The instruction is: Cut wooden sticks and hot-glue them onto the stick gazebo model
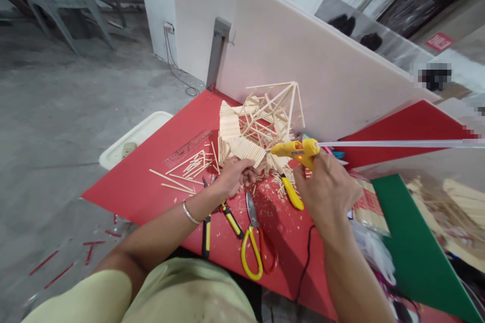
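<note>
My right hand [328, 186] grips a yellow glue gun [297, 150] with a long clear glue stick trailing to the right; its nozzle points left at a panel of wooden sticks [246, 150]. My left hand [235, 174], with a bracelet on the wrist, is closed on the lower edge of that panel. The panel belongs to a stick model [261, 118] standing on the red table [151, 171] against a white partition.
Loose sticks [185, 169] and a ruler [188, 148] lie left of the model. Yellow-handled scissors [253, 242], pliers [215, 217] and a yellow-handled cutter [291, 193] lie near the table's front. A green board [413, 247] and bundles of sticks are at right. A white tray [132, 136] sits on the floor.
</note>
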A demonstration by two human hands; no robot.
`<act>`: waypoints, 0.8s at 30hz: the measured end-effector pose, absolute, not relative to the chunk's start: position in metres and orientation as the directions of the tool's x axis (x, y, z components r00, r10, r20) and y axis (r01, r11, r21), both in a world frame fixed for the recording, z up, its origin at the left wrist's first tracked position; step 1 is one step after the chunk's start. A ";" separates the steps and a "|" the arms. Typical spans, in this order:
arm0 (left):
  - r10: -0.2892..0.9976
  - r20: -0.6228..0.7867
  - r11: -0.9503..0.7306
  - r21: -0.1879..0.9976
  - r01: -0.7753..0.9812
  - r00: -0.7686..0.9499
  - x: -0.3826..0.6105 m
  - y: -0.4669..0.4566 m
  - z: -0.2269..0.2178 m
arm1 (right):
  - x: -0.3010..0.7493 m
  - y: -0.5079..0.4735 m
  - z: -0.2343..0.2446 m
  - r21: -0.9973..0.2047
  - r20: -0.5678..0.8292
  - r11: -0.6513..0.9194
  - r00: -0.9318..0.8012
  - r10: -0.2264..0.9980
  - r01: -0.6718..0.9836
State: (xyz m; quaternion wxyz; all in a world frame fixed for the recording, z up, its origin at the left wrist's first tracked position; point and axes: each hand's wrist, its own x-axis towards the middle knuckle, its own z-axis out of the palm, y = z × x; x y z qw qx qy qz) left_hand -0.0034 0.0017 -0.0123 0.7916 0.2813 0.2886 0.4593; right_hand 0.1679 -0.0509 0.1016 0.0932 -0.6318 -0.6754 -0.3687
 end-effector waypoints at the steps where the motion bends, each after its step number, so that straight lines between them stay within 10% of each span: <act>1: 0.889 -0.201 0.421 0.713 -0.560 0.411 -0.003 0.002 -0.013 | 0.168 -0.051 0.102 0.380 0.592 -0.068 -0.185 0.785 0.923; 24: 0.911 -0.160 0.345 0.801 -0.490 0.379 -0.002 -0.002 -0.013 | 0.164 -0.054 0.102 0.407 0.598 -0.017 -0.253 0.761 0.913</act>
